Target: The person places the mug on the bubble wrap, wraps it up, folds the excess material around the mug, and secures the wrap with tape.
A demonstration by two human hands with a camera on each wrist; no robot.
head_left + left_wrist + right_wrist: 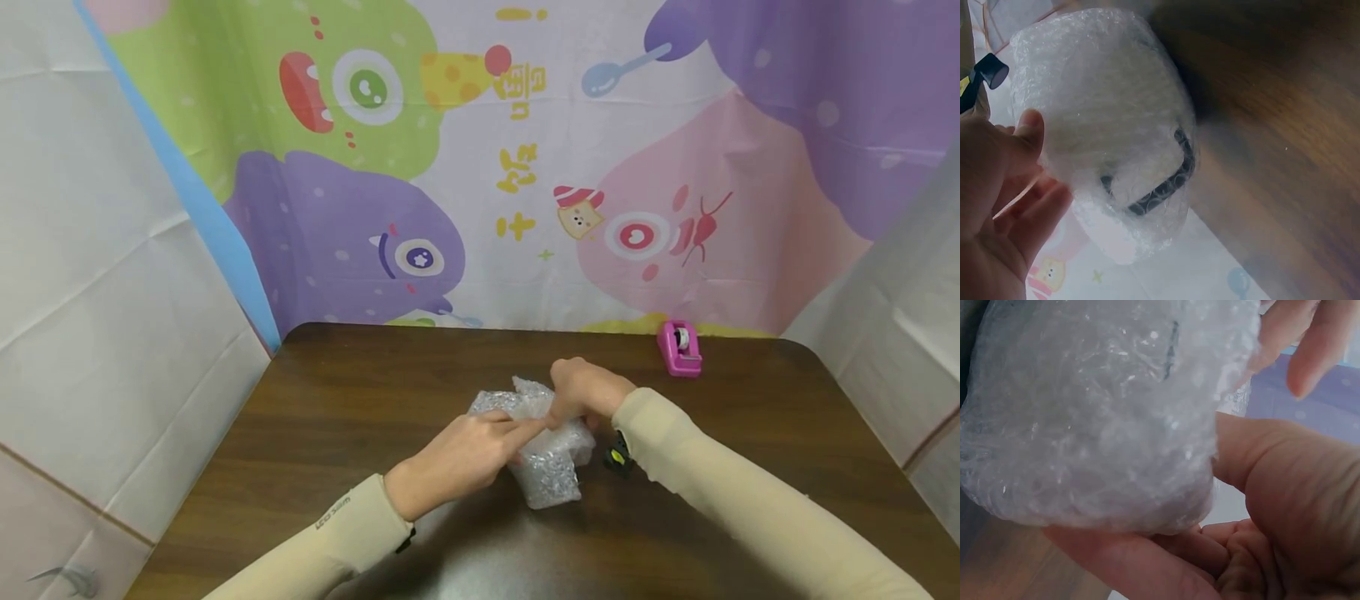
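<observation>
A bundle wrapped in clear bubble wrap [551, 467] lies in the middle of the dark wooden table [337, 392]. My right hand [573, 408] curls over its far top; in the right wrist view its fingers [1129, 562] lie under the bundle [1097, 419] and the thumb presses its side. My left hand [517, 433] reaches in from the left and lays a straight index finger on top of the wrap. In the left wrist view the thumb [1029, 128] touches the bundle [1104, 106], and a dark curved rim [1169, 181] shows through the wrap.
A pink tape dispenser [679, 348] stands near the table's far right edge. A small black and yellow device [618, 457] sits under my right wrist. A cartoon-printed backdrop [480, 167] and white sheets wall in the table on three sides.
</observation>
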